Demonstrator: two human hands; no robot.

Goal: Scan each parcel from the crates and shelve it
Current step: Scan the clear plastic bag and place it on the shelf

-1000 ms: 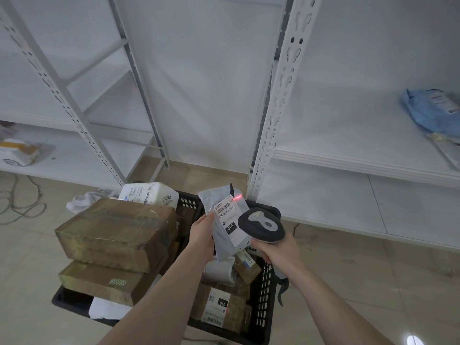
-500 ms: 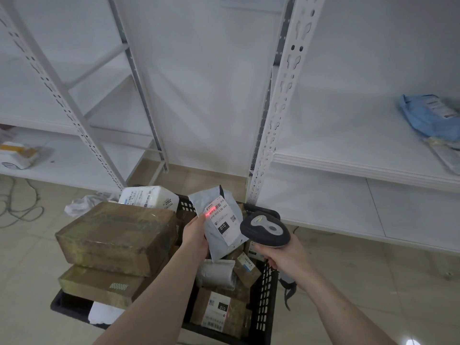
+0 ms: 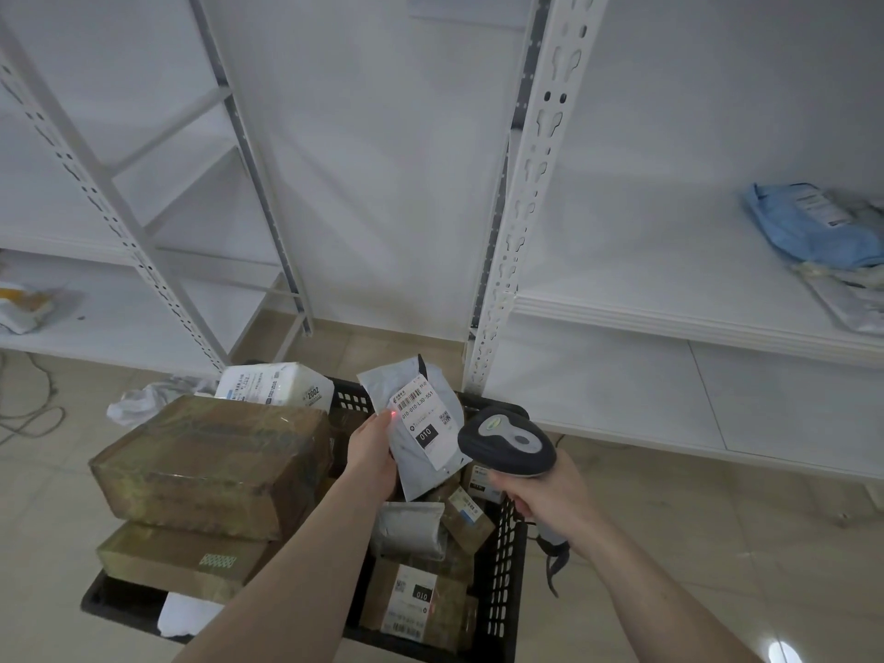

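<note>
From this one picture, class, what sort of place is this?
Probably a parcel sorting or pickup depot: white slotted shelving, a black crate full of labelled parcels, and a handheld barcode scanner aimed at a grey mailer.

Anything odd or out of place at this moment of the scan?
Yes: the scanner's red dot sits at the left edge of the grey parcel, by the left hand's fingers, missing the barcode. Also, crumpled white wrapping lies on the floor beside the crate.
</note>
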